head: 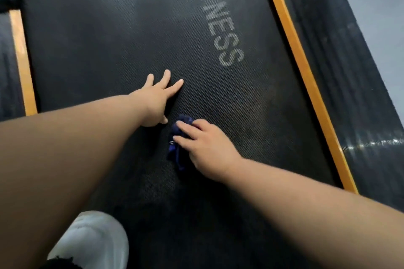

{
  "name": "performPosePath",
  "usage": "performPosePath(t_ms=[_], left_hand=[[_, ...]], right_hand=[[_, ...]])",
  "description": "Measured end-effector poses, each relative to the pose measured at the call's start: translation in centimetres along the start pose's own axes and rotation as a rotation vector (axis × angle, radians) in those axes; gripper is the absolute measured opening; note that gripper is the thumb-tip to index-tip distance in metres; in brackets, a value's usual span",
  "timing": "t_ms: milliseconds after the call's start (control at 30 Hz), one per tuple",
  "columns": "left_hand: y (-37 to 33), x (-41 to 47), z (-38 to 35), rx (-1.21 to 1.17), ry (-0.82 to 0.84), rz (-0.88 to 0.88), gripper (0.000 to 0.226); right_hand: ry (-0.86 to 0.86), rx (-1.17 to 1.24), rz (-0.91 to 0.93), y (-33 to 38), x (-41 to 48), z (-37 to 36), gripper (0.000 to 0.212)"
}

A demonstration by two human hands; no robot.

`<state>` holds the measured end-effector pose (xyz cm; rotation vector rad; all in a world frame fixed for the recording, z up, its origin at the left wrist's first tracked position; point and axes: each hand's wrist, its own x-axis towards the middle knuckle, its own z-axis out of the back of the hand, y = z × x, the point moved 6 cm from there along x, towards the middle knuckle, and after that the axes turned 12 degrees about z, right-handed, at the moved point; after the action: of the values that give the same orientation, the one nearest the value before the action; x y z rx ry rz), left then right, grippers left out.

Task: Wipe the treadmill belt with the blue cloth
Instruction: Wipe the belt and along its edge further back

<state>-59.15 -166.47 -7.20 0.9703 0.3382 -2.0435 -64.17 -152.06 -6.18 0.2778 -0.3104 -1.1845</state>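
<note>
Two hands low on the treadmill belt [109,39], just below the FITNESS lettering [218,17].
Pressing flat with the left hand [156,99], spread and holding nothing; bunching the blue cloth [175,153] under the curled right hand [205,148], below the lettering and just beside the left thumb. Dark navy, crumpled. Likely soft, light and limp: best held by the gathered middle, palm on top, against the textured weave.

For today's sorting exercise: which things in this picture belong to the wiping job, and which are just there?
In the job: blue cloth, right hand gripping it, treadmill belt, left hand flat on it.
Just there: white shoe, orange edge strips, FITNESS lettering.
</note>
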Motion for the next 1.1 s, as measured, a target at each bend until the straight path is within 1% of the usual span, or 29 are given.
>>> performPosePath(t_ms=[33,67,100,167,200,233,267,300,333,367,433,500,533,567,600,633,667,700,733,767,800,867,900,1000,1033,1067,1100], left_hand=[[0.1,0.1,0.0,0.01,-0.01,0.003,0.108],[0.2,0.0,0.0,0.014,-0.01,0.009,0.107],[0.4,0.0,-0.2,0.008,-0.005,0.014,0.106],[0.4,0.1,-0.2,-0.006,0.001,0.016,0.106],[0.3,0.0,0.1,-0.012,0.001,0.016,0.106],[0.3,-0.2,0.5,-0.023,0.002,0.018,0.106],[0.2,-0.3,0.8,-0.037,0.002,0.022,0.105],[0.3,-0.5,1.1,-0.045,0.005,0.03,0.104],[0.3,-0.7,1.2,-0.044,0.01,0.036,0.104],[0.2,-0.7,1.3,-0.035,0.017,0.04,0.106],[-0.3,-0.7,1.3,-0.018,0.033,0.055,0.108],[-0.9,-0.7,1.5,-0.002,0.029,0.081,0.108],[-1.3,-0.7,1.7,0.0,0.012,0.094,0.109],[-1.9,-0.7,1.9,-0.01,-0.013,0.106,0.11],[-2.7,-0.8,1.9,-0.03,-0.045,0.116,0.113],[-3.5,-0.7,1.9,-0.056,-0.076,0.122,0.115],[-4.2,-0.7,1.7,-0.09,-0.093,0.134,0.117],[-4.8,-0.6,1.4,-0.127,-0.093,0.157,0.118],[-5.2,-0.4,1.2,-0.158,-0.087,0.184,0.119],[-5.3,-0.1,1.2,-0.17,-0.085,0.206,0.121],[-5.5,0.1,1.3,-0.167,-0.08,0.214,0.123],[-5.6,0.4,1.2,-0.166,-0.05,0.209,0.125],[-5.5,0.5,1.3,-0.171,-0.048,0.207,0.125],[-5.7,0.4,1.2,-0.194,-0.04,0.195,0.124],[-5.8,0.5,1.2,-0.201,-0.039,0.19,0.124],[-5.7,0.5,1.3,-0.203,-0.043,0.19,0.125],[-5.6,0.5,1.4,-0.204,-0.048,0.192,0.125]], right_hand=[[0.004,0.006,0.022,-0.7,-0.2,0.4,0.041],[-0.013,-0.021,0.005,-2.3,-0.4,1.0,0.04],[-0.053,-0.064,-0.06,-4.5,-0.9,2.0,0.04],[-0.134,-0.158,-0.3,-10.0,-2.5,4.9,0.041],[-0.133,-0.181,-0.428,-12.2,-3.3,6.2,0.041],[-0.095,-0.183,-0.531,-13.5,-3.8,6.8,0.041],[-0.053,-0.179,-0.577,-13.5,-3.9,6.8,0.04],[-0.029,-0.154,-0.565,-12.2,-3.5,6.5,0.037],[-0.02,-0.131,-0.495,-10.1,-3.0,5.8,0.031],[-0.027,-0.112,-0.381,-7.8,-2.6,4.8,0.031],[-0.02,-0.028,-0.139,-4.3,-3.0,2.5,0.043],[0.002,-0.041,0.007,-5.7,-3.6,2.6,0.044],[-0.001,-0.097,0.014,-7.9,-3.8,3.5,0.04],[-0.011,-0.162,-0.049,-10.6,-3.9,4.9,0.035],[-0.031,-0.22,-0.168,-13.4,-4.1,6.5,0.034],[-0.055,-0.267,-0.294,-15.9,-4.2,8.1,0.038],[-0.046,-0.268,-0.406,-17.5,-4.4,8.6,0.042],[-0.027,-0.247,-0.477,-17.7,-4.4,8.5,0.044],[-0.022,-0.221,-0.483,-16.5,-4.4,7.9,0.043],[-0.035,-0.221,-0.428,-14.5,-4.5,7.2,0.043],[-0.057,-0.201,-0.347,-12.2,-4.7,6.1,0.045],[-0.042,-0.117,-0.193,-8.3,-6.4,3.9,0.048],[-0.031,-0.114,-0.145,-8.0,-7.1,3.4,0.047],[0.012,-0.148,-0.04,-10.0,-6.8,3.9,0.038],[0.019,-0.192,-0.033,-10.7,-6.4,4.3,0.038],[0.014,-0.227,-0.066,-11.5,-5.7,4.8,0.038],[-0.011,-0.236,-0.155,-12.3,-4.8,5.7,0.039]])
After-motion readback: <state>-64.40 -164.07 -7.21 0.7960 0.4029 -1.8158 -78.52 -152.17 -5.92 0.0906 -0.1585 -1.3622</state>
